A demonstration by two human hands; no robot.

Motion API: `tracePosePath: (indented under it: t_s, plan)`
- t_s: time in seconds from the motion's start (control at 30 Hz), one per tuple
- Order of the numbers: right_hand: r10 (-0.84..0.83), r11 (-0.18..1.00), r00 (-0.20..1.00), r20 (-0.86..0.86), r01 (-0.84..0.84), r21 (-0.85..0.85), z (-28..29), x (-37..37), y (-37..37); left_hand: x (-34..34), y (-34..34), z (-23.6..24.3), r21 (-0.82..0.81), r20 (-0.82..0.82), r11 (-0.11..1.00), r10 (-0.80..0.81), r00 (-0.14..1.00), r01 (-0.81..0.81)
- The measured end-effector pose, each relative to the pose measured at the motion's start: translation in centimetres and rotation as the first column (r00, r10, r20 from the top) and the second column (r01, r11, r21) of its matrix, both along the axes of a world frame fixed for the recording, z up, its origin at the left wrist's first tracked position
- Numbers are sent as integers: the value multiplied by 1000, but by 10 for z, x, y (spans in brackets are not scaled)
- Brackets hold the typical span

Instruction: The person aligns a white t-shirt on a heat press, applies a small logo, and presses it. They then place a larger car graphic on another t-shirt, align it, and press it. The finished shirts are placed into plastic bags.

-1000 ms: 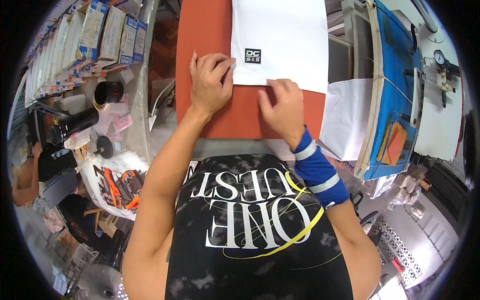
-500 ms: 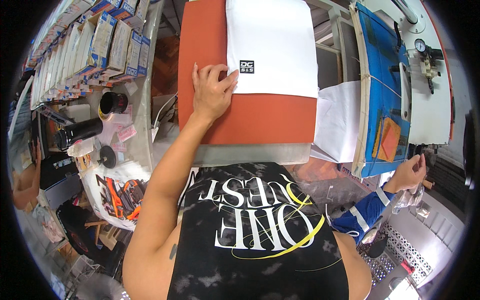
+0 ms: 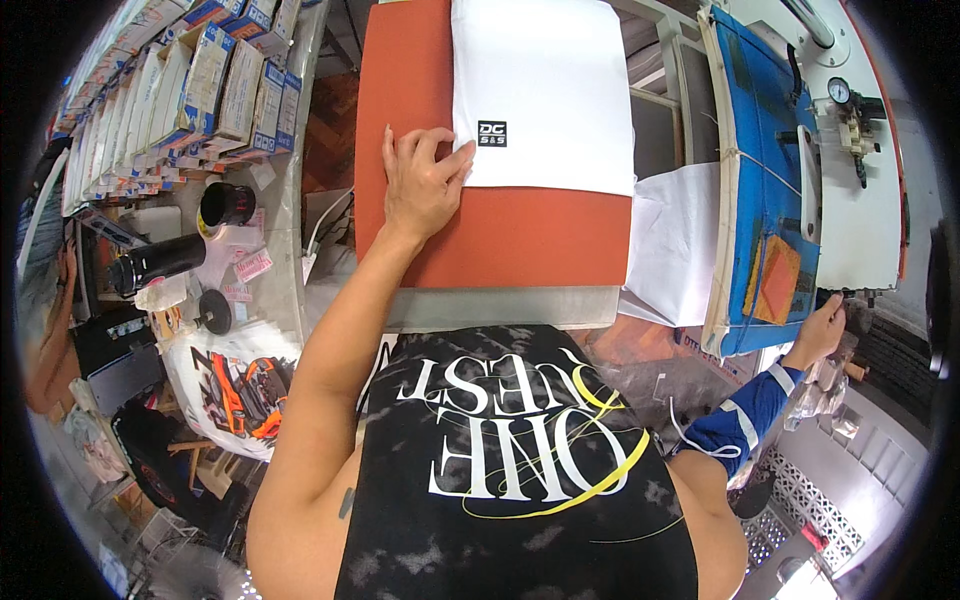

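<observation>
A white cloth [image 3: 555,80] with a small black square print [image 3: 492,134] lies flat on a reddish-brown pad [image 3: 540,240]. My left hand [image 3: 422,185] rests at the cloth's near left corner. Its thumb and forefinger pinch the cloth's edge, while the other fingers stretch over the pad. Far to the right, my right hand [image 3: 822,328] is raised to the lower edge of a white machine panel [image 3: 860,240], beside small dark fittings [image 3: 850,294]. Its fingers are curled there, and what they grip is hidden. A blue sleeve with pale bands [image 3: 735,415] covers the right forearm.
Right of the pad hang white fabric [image 3: 675,245] and a blue-covered board [image 3: 750,180]. A pressure gauge [image 3: 839,90] sits on the panel. Boxes [image 3: 235,90], a black cylinder [image 3: 160,265] and a printed white cloth [image 3: 240,390] fill the left. Another person's arm [image 3: 55,330] shows far left.
My right hand has risen slightly to the panel's lower edge, its fingers now at the dark fittings. The left hand and the cloth have hardly moved. The other person's arm has shifted.
</observation>
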State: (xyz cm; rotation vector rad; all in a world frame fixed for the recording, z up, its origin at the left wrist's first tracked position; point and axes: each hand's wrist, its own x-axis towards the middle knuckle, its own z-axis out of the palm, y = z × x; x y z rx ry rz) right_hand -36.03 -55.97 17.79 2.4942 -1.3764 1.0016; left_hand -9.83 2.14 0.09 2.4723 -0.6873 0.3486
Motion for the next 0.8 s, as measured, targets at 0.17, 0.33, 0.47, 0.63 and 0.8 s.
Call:
tracePosePath:
  t_s: [0.17, 0.33, 0.47, 0.63, 0.8]
  plan:
    - [7, 1000, 994, -113, -7, -1, -11, 5, -11, 0, -1, 0, -8, 18, 1000, 11, 1000, -10]
    - [113, 992, 992, -64, -116, -43, -21, 10, -19, -1, -1, -3, -16, 29, 1000, 9, 1000, -8]
    - [125, 992, 990, -63, -126, -18, -26, 9, -26, -1, -1, -4, -20, 51, 1000, 8, 999, -7]
    - [199, 967, 937, -288, -236, -99, -26, 6, -21, -3, -3, -4, -12, 81, 1000, 12, 997, -11]
    - [190, 938, 891, -413, -289, -192, -24, 18, 34, -3, -2, -9, -6, 95, 1000, -8, 995, 9]
